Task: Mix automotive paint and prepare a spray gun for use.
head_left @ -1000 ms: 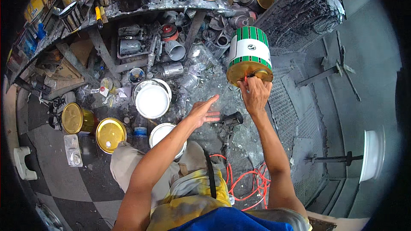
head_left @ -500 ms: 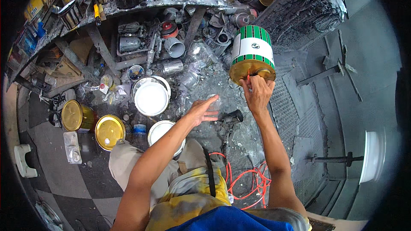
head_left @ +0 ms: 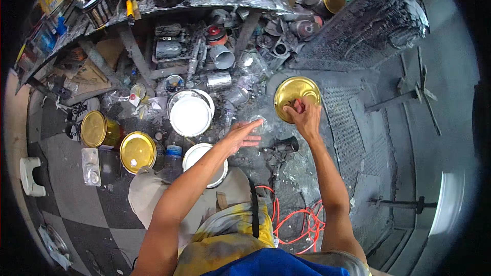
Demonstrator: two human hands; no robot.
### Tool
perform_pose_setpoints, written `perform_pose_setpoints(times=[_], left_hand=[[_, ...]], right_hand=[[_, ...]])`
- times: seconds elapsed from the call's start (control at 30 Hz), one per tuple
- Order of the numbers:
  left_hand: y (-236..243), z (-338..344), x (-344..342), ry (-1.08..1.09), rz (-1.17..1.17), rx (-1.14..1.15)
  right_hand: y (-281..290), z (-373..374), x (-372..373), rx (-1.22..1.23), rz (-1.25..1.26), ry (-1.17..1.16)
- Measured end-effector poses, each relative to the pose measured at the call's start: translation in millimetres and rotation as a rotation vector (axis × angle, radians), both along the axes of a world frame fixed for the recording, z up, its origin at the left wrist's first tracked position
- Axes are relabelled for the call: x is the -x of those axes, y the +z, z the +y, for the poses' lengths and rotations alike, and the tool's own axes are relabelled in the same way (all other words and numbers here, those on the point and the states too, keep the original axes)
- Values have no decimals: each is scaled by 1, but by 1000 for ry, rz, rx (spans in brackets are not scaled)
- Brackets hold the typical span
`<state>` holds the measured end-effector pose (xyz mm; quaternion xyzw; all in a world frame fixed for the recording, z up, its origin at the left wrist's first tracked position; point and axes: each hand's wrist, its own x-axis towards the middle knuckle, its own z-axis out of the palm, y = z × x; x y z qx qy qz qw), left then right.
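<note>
Gold-topped can [head_left: 292, 86] swings level, label out of sight

The can's green-and-white side showed half a second ago; now only its round gold top faces up. That suggests it has come upright, though whether its base touches the floor [head_left: 232, 214] cannot be told. The right hand [head_left: 308, 120] is closed at the top, by a small red piece [head_left: 299, 103]. The left hand [head_left: 239, 137] stays open and empty, fingers spread.

The can is beside the left edge of the ridged plate [head_left: 343, 122], nearer the person than the front edge of the bench [head_left: 179, 14]. Leftward on the floor stand a white-topped bucket [head_left: 190, 116] and two gold cans [head_left: 137, 152].
</note>
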<state>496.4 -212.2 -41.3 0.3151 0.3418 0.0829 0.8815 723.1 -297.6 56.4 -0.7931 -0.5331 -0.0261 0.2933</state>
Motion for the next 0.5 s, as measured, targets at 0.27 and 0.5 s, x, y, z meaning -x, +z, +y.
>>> perform_pose_setpoints(times=[0.27, 0.5], left_hand=[[38, 39, 89, 86, 101, -111], [112, 69, 182, 281, 104, -332]], right_hand=[[-130, 33, -45, 249, 307, 12], [-189, 65, -21, 360, 737, 16]])
